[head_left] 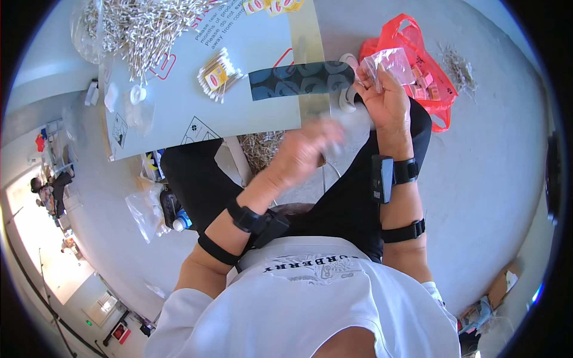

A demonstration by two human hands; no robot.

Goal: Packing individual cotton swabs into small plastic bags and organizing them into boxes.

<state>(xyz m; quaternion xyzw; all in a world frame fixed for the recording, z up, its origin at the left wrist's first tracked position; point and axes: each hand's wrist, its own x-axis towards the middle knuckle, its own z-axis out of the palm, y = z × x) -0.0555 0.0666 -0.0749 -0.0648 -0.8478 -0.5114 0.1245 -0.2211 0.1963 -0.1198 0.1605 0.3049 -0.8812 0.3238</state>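
My right hand (387,106) is raised beyond the table's right edge, its fingers pinched on a small clear plastic bag (394,64). My left hand (301,152) is over my lap near the table's front edge; its fingers are smeared by motion, so I cannot make out whether they hold anything. Between the hands and the table, a dark strip with round shapes (298,80) sticks out over the right edge, its end close to my right fingertips. Left of the strip, a small bundle of cotton swabs (225,64) lies with a yellow label card (216,78) on it.
A big heap of cotton swabs (149,39) covers the table's (250,122) far left. Yellow cards (274,6) lie at its far edge, a white roll (138,93) at left. A red plastic bag (446,106) with pink boxes (425,83) stands right; loose swabs (458,67) litter the floor.
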